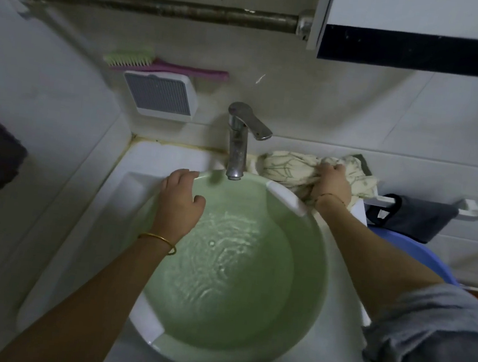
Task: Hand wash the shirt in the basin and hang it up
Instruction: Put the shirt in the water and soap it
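A pale green basin [305, 299] holding rippling water sits in the white sink. A cream shirt with a leafy print [289, 168] lies bunched on the sink's back right corner, outside the basin. My right hand [331, 184] grips the bunched shirt from above, fingers curled into the cloth. Over the basin's far left rim hovers my left hand [181, 201], fingers loosely bent, holding nothing; whether it touches the rim I cannot tell.
A chrome tap [240, 139] hangs over the basin's far rim. On the wall are a white soap holder [161, 96], a pink and green brush [144, 60] and a rusty rail [161, 6]. A blue tub [419, 252] and dark cloth [417, 214] stand right.
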